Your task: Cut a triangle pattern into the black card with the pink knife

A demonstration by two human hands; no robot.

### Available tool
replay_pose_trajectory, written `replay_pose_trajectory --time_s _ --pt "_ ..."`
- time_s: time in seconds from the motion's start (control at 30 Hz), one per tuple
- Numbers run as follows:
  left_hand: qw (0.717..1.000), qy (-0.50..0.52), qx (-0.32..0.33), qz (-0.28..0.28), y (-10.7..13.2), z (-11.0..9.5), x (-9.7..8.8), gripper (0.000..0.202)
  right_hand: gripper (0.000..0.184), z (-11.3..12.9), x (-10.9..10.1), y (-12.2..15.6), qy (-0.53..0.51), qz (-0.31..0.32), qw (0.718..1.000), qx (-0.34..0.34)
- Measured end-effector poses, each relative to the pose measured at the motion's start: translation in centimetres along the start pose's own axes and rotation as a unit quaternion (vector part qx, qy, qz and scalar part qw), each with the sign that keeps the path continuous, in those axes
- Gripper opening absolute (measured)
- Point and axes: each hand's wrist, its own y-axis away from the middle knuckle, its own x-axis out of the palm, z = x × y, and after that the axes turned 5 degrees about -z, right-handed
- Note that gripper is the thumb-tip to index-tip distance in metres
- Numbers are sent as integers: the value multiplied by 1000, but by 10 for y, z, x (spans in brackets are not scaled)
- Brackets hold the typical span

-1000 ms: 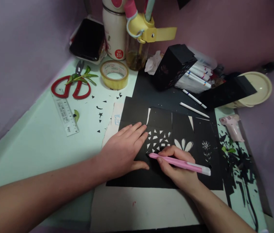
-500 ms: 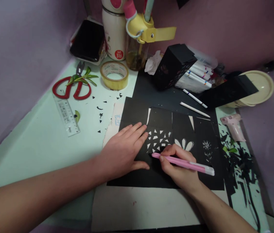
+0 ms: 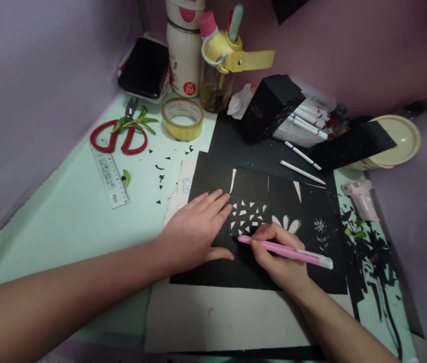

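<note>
Head view: the left hand lies flat, grip spread apart, pressing the black paper at mid-surface. The right hand has its grip clamped on the pink craft knife, with the tip at 6 o'clock of the triangle cutouts. At 3 o'clock, the petals and the small flower are cut. The panel under the left hand looks uncut.

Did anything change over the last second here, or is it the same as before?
Almost nothing: only the view shifts slightly. The right hand keeps its fingers around the pink craft knife, tip at the triangle cut-outs; the left hand stays flat on the black paper. Nothing taken or let go.
</note>
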Motion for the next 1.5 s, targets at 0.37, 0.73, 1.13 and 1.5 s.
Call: replay_pose_trajectory --time_s 0.37,0.73,1.13,1.5 --pt "1000 -28 6 2 -1 -1 -2 93 9 4 2 -1 13 13 1000 -18" --pt "1000 -27 5 -1 -1 -1 -2 94 9 6 1 -1 23 19 999 -10" --pt "999 -36 5 8 -2 -1 -2 94 16 0 1 1 -4 4 1000 6" --pt "999 -32 0 14 -2 0 0 95 15 -3 1 1 -6 3 1000 -12"
